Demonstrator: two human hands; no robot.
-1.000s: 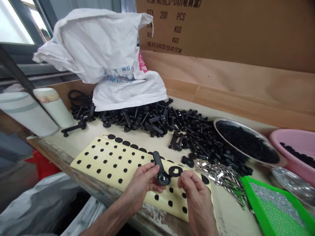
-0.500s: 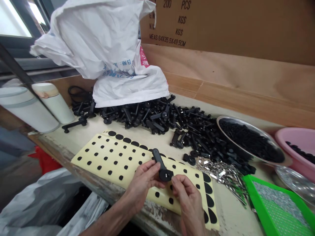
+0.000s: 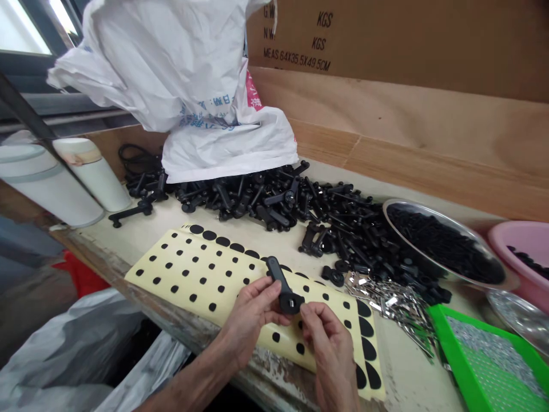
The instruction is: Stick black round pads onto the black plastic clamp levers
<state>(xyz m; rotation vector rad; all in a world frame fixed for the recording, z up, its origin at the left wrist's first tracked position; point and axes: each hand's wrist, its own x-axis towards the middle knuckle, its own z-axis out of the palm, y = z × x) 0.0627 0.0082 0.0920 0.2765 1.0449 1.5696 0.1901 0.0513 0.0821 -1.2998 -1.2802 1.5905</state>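
Close handwork is going on at a pale tabletop

The left hand is holding a black plastic lever handle just above a cream-yellow backing sheet printed with rows of black round stickers, its fingers curling around the handle's arm. The right hand is close beside it, with its thumb and forefinger pressed together and pinching the handle's round head. Far beyond them, a heap of matching black lever handles is spreading along the tabletop, in front of a white woven sack bearing blue print too creased to read. To the right, a steel bowl is holding small black parts, and a pink plastic basin is sitting beyond it. Loose silver metal clips are lying near a bright green tray. Two white cylindrical containers are standing at the far left. A brown cardboard carton is showing "KGS" twice, beside "G.W" and "N.W", above "MEAS 64X35.5X49.5CM".
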